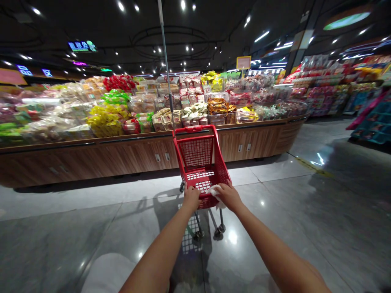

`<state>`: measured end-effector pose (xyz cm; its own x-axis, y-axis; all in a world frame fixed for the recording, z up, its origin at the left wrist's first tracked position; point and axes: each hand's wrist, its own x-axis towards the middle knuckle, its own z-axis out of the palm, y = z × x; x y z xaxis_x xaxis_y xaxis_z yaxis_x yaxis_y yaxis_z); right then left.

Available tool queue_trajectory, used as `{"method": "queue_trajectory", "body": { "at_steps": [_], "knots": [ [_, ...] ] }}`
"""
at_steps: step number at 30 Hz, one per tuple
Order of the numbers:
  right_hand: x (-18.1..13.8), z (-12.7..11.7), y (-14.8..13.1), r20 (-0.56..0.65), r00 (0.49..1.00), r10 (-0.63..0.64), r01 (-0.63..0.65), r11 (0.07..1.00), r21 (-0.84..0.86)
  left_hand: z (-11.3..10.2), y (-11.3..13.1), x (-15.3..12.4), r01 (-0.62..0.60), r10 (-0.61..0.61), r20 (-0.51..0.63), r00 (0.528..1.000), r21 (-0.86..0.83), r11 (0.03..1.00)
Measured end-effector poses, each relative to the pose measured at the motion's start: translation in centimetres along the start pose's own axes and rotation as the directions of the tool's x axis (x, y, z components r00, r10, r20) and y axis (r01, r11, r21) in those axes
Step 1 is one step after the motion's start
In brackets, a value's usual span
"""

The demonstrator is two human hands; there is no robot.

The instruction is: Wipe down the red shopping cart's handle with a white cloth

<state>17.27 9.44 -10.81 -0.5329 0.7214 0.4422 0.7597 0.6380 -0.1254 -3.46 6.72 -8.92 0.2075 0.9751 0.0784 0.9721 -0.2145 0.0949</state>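
Observation:
A small red shopping cart point(224, 167) with a plastic lattice basket stands in front of me on the floor. My left hand point(192, 198) is closed over the left part of the basket's near rim. At the right of that same rim, my right hand point(229, 196) presses a crumpled white cloth or tissue point(214, 190) against the plastic, its fingers curled around it. Through the lattice the basket's floor shows, with nothing lying on it. The handlebar point(194, 129) rises at the far side, next to the display counter.
A long wood-panelled counter point(137, 152) heaped with packaged snacks runs across beyond the cart. A thin upright pole point(166, 61) rises behind the cart's handle. Further shelves of goods point(324, 97) and a blue rack point(374, 116) stand to the right. Grey tiled floor point(290, 228) surrounds the cart.

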Motion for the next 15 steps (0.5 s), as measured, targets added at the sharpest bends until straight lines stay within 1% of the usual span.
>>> {"method": "queue_trajectory", "body": {
  "at_steps": [3,5,8,10,12,14,15],
  "knots": [
    [-0.8,-0.5,1.3,-0.033,0.999,0.041,-0.04,0.999,0.005,0.0,0.4,0.1,0.008,-0.009,0.011,1.0,0.018,1.0],
    [-0.9,-0.1,0.8,-0.063,0.995,0.071,-0.072,0.997,-0.01,0.1,0.7,0.1,0.029,-0.03,0.02,0.999,0.031,0.999],
    [-0.3,1.5,-1.7,-0.092,0.995,0.047,-0.05,0.998,-0.032,0.0,0.9,0.0,0.051,-0.052,0.021,0.998,0.039,0.998],
    [0.3,2.6,-3.8,-0.092,0.996,0.019,-0.023,0.999,-0.038,-0.1,1.0,-0.2,0.065,-0.066,0.024,0.998,0.032,0.997],
    [0.8,3.5,-5.5,-0.081,0.996,0.029,-0.034,0.998,-0.052,-0.1,0.9,-0.5,0.092,-0.093,0.034,0.995,0.028,0.995],
    [1.1,3.8,-6.3,-0.052,0.998,0.042,-0.045,0.997,-0.065,-0.2,0.6,-0.8,0.106,-0.106,0.032,0.994,0.019,0.994],
    [1.1,3.8,-6.3,-0.032,0.999,0.024,-0.026,0.997,-0.066,-0.2,0.5,-1.0,0.103,-0.103,0.027,0.994,0.009,0.995]
  ]
}}
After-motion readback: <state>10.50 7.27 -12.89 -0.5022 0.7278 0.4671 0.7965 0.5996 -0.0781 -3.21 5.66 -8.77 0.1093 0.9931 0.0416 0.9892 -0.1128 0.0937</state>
